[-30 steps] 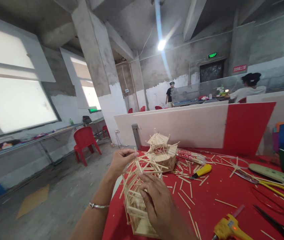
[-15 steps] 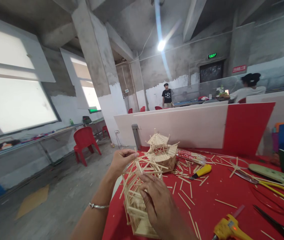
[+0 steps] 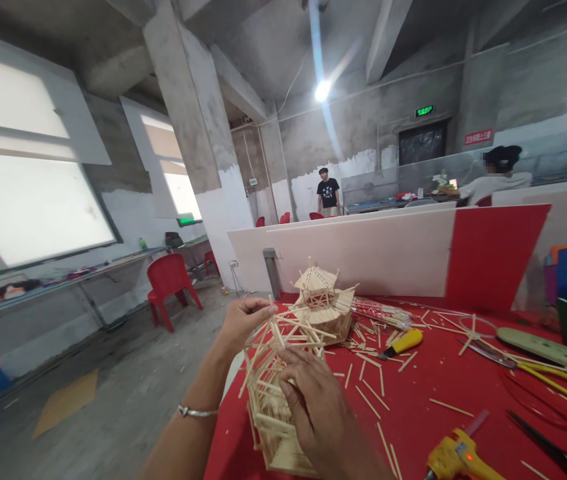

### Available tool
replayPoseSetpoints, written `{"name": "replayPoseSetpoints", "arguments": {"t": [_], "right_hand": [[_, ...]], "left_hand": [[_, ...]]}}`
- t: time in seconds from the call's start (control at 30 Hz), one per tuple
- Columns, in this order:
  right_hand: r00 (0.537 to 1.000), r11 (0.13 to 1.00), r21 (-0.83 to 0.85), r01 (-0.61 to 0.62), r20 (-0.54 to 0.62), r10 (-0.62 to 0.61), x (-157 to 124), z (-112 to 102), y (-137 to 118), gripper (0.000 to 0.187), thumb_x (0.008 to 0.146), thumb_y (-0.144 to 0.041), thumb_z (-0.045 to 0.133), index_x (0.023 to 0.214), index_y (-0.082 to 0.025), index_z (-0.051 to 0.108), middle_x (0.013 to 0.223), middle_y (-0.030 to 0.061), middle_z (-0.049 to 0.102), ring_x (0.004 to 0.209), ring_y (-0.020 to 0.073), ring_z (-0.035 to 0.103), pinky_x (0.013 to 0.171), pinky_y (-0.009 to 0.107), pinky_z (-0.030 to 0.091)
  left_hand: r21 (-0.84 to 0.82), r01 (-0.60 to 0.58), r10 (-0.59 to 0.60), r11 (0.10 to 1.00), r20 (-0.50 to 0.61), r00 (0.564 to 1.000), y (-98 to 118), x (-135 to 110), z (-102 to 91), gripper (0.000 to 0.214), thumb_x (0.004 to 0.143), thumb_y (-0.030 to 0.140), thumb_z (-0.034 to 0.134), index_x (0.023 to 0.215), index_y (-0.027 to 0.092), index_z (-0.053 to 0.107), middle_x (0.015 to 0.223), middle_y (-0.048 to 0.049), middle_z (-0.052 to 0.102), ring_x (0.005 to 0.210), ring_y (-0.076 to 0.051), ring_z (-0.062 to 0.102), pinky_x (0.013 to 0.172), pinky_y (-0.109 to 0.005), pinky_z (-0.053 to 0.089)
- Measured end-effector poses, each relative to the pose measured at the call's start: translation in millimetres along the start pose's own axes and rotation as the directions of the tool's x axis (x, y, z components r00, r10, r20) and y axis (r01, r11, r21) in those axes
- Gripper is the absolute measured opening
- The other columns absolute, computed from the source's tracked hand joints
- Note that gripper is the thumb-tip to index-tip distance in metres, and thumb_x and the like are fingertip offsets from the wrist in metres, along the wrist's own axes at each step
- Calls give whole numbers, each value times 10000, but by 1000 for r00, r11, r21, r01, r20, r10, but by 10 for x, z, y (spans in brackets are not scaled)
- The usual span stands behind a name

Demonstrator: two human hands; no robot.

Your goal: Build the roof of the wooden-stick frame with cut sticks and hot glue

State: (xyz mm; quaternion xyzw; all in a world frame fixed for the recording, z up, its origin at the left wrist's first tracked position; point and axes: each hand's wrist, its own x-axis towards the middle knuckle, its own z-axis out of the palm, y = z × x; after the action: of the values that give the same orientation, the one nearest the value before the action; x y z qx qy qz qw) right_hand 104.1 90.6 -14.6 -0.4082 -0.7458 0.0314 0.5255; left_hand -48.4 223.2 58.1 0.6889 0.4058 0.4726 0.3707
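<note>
A model building made of thin wooden sticks stands at the near left of the red table, its upper frame open and star-like. My left hand, with a silver bracelet at the wrist, pinches the upper end of a wooden stick at the top of the frame. Lower on the same stick, the fingertips of my right hand press together at its other end; that hand hides part of the model. Behind it is a second stick model with a pointed roof.
On the red table lie loose sticks, a yellow utility knife, yellow-handled scissors, black-bladed tool and a yellow glue gun. A white board closes the far edge. A red chair stands left.
Both my hands and the stick model stay practically still. In the background, the standing person in a black shirt has shifted slightly left.
</note>
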Motion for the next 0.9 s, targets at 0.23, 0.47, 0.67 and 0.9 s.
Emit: {"name": "replayPoseSetpoints", "arguments": {"t": [0.23, 0.47, 0.67, 0.9], "right_hand": [[971, 962, 261, -76, -199, 131, 159, -189, -2, 139, 919, -243, 523, 930, -247, 661, 1061, 57, 652, 1038, 177, 608, 881, 308, 511], [929, 826, 482, -292, -64, 365, 778, -244, 297, 220, 868, -361, 572, 912, -191, 706, 785, 23, 718, 688, 154, 635, 645, 261, 506], [938, 854, 422, -303, -26, 346, 1016, -98, 453, 195, 830, -303, 580, 890, -201, 736, 857, 26, 754, 771, 178, 675, 721, 299, 515], [944, 831, 467, -302, 28, 328, 1000, 25, 464, 195, 822, -296, 593, 889, -203, 750, 873, 22, 759, 814, 187, 684, 791, 318, 525]], "left_hand": [[-18, 29, -30, 999, -8, 1000, 20, -13, -6, 346, 620, 455, 801, 677, 121, 733, 440, 67, 398, 433, -46, 256, 435, -213, 185], [-35, 22, -21, 999, 12, 1000, 28, -18, -16, 379, 677, 503, 746, 699, 124, 738, 431, 68, 360, 422, -48, 251, 422, -207, 176], [-62, 17, -14, 998, 57, 998, -27, -3, -50, 428, 729, 548, 693, 736, 122, 729, 436, 84, 286, 423, -46, 201, 436, -210, 162], [-118, -15, 24, 993, 75, 997, -125, 18, -65, 478, 777, 562, 641, 568, 137, 577, 470, 82, 234, 444, -54, 161, 445, -231, 128]]}}
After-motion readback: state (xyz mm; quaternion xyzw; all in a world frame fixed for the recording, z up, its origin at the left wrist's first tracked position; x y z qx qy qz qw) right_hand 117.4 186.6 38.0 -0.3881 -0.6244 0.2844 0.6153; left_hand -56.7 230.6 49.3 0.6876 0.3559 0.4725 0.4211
